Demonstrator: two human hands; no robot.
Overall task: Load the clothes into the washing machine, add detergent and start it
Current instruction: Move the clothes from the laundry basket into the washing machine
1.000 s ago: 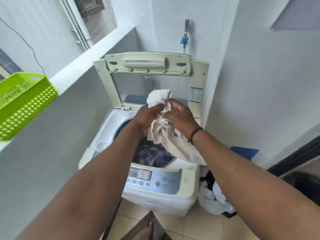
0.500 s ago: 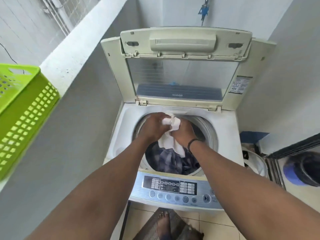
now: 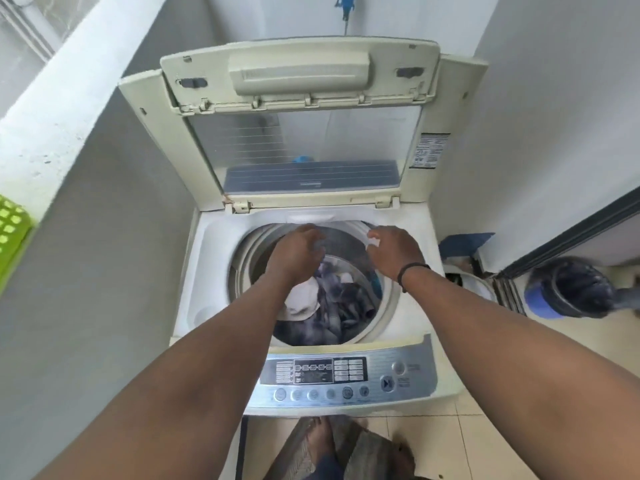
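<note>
Green basket point(image 3: 12, 233): on the ledge at your far left, well apart from the work.

Left hand point(image 3: 296, 256): over the drum point(image 3: 349, 244) of the top-load washing machine point(image 3: 412, 334), fingers curled downward. It sits just above the white garment point(image 3: 300, 301); whether it grips that cloth cannot be told.

Clothes: white garment on the left side of the drum, dark blue and grey pieces point(image 3: 341, 306) beside it to the right, all below the rim. The load lies directly under and slightly nearer you than both hands. No clear long axis; it is a heap.

Right hand point(image 3: 394, 252): at the drum's right rim, fingers loosely spread, apparently holding nothing. It is the farther of the two from the white garment.

Lid point(image 3: 298, 98): standing upright behind the drum. Control panel point(image 3: 346, 375): at the front edge, nearest you, untouched.

Room: narrow alcove, walls close on both sides, tiled floor point(image 3: 450, 441), a dark bucket point(image 3: 571, 289) at far right. No detergent identified in view.
</note>
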